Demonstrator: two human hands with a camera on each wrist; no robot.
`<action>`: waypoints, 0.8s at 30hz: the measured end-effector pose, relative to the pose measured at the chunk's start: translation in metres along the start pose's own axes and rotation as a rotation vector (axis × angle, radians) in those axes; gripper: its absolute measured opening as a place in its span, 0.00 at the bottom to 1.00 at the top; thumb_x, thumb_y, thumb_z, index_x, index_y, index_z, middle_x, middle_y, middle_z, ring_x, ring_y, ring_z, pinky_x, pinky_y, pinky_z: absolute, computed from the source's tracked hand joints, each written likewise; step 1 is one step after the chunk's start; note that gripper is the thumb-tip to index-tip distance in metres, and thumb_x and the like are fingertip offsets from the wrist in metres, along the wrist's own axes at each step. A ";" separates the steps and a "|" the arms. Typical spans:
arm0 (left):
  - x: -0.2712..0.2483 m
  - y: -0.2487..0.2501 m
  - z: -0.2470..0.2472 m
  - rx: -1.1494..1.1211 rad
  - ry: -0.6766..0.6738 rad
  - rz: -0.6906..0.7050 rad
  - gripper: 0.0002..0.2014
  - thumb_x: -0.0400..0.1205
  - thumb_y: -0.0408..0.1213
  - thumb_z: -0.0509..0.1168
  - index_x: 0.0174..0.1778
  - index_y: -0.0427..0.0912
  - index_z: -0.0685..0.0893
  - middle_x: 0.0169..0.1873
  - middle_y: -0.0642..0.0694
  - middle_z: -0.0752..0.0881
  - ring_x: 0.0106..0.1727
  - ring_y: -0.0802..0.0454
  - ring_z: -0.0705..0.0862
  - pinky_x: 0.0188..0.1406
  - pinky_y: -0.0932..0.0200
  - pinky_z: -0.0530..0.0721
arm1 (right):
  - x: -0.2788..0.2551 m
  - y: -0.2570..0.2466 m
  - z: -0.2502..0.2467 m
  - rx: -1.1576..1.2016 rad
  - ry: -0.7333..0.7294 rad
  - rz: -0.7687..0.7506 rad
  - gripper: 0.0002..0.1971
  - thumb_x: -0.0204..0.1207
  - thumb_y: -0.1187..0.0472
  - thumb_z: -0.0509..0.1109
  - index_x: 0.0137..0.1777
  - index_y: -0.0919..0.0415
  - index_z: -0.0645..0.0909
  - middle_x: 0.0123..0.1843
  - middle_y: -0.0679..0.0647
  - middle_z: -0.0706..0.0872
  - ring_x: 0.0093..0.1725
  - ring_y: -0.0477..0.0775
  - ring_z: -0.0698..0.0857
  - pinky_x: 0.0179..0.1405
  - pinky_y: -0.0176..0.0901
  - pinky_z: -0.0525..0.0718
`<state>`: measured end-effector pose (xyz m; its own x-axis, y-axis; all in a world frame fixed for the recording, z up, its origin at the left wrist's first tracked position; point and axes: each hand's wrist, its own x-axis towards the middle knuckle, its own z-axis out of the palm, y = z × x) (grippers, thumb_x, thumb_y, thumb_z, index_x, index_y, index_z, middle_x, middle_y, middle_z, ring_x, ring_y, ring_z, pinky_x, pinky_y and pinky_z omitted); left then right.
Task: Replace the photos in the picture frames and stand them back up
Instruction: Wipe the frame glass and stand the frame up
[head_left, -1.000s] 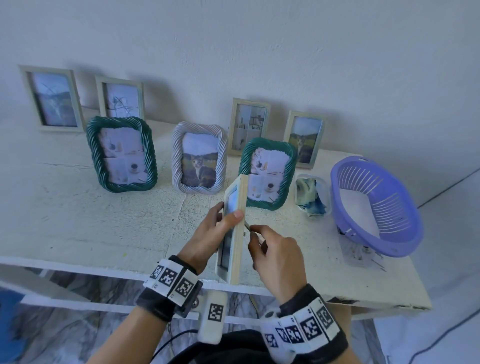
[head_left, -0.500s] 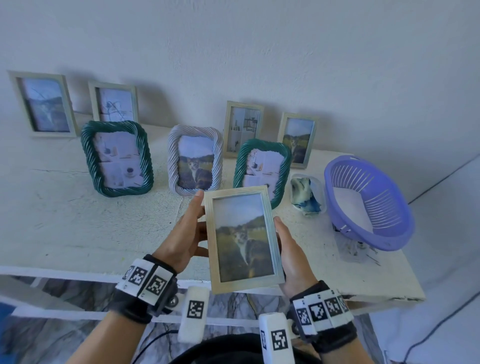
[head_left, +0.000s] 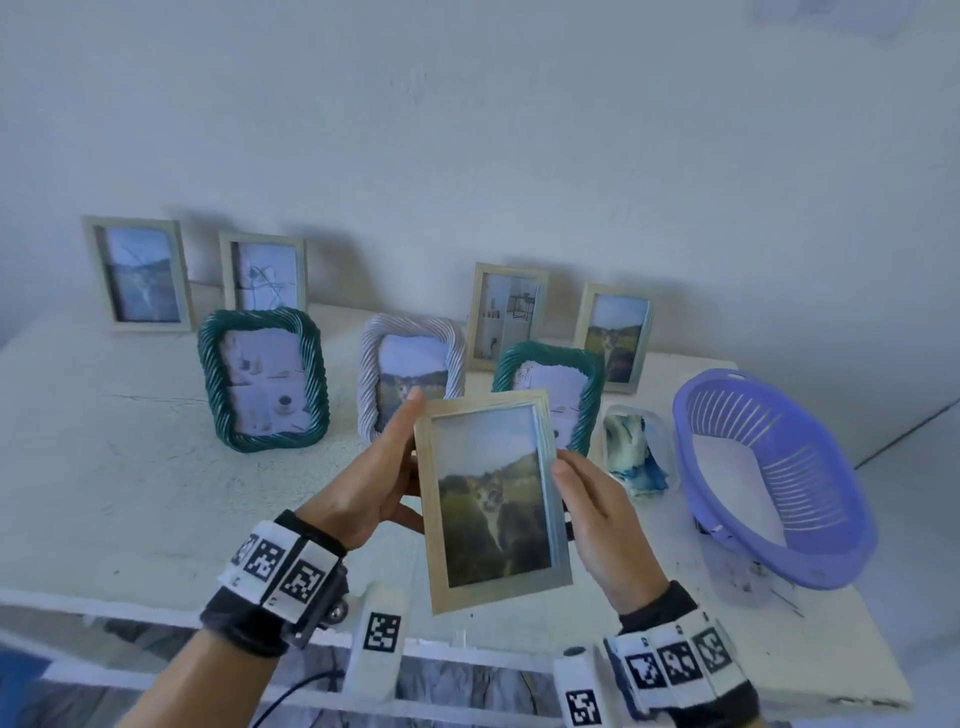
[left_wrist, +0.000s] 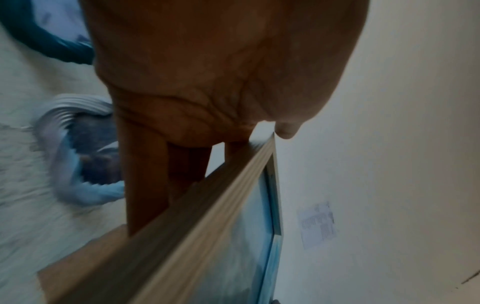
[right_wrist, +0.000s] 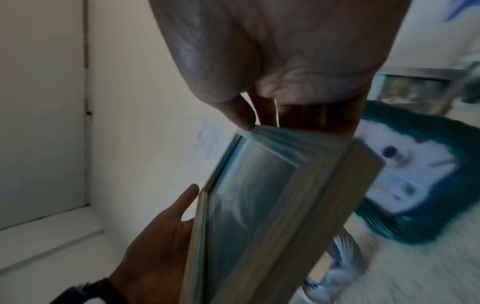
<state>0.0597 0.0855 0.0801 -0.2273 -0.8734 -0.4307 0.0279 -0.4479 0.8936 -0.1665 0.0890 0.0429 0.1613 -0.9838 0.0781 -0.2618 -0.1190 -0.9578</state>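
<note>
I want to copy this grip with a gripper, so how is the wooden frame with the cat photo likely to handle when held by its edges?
The wooden frame looks rigid: held between the left hand and right hand, it stays flat. Its glossy front is probably a fragile, slippery pane, so gripping the edges seems wise. Thin and tall, it would likely tip easily once stood on the table.
</note>
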 end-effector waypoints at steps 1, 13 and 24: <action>0.001 0.009 -0.002 0.014 0.002 0.025 0.40 0.75 0.72 0.43 0.65 0.50 0.84 0.54 0.35 0.90 0.56 0.36 0.88 0.53 0.31 0.86 | 0.007 -0.008 -0.003 -0.026 0.012 -0.054 0.13 0.86 0.52 0.59 0.53 0.58 0.82 0.48 0.63 0.84 0.51 0.66 0.82 0.52 0.58 0.79; 0.040 0.145 -0.053 0.195 0.193 0.260 0.37 0.86 0.64 0.39 0.65 0.40 0.83 0.54 0.34 0.89 0.52 0.38 0.88 0.54 0.36 0.85 | 0.148 -0.111 -0.020 -0.247 -0.033 -0.370 0.18 0.84 0.57 0.64 0.72 0.55 0.76 0.41 0.64 0.84 0.38 0.62 0.87 0.42 0.61 0.87; 0.125 0.229 -0.151 0.133 0.130 0.210 0.27 0.84 0.57 0.45 0.59 0.42 0.82 0.45 0.40 0.85 0.46 0.43 0.84 0.51 0.41 0.83 | 0.292 -0.155 0.030 -0.399 -0.139 -0.306 0.28 0.83 0.51 0.61 0.81 0.56 0.62 0.45 0.53 0.86 0.50 0.56 0.87 0.59 0.60 0.84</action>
<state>0.1850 -0.1553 0.2119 -0.1029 -0.9654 -0.2395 -0.0688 -0.2333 0.9700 -0.0500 -0.1762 0.2063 0.4048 -0.8722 0.2745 -0.5208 -0.4667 -0.7148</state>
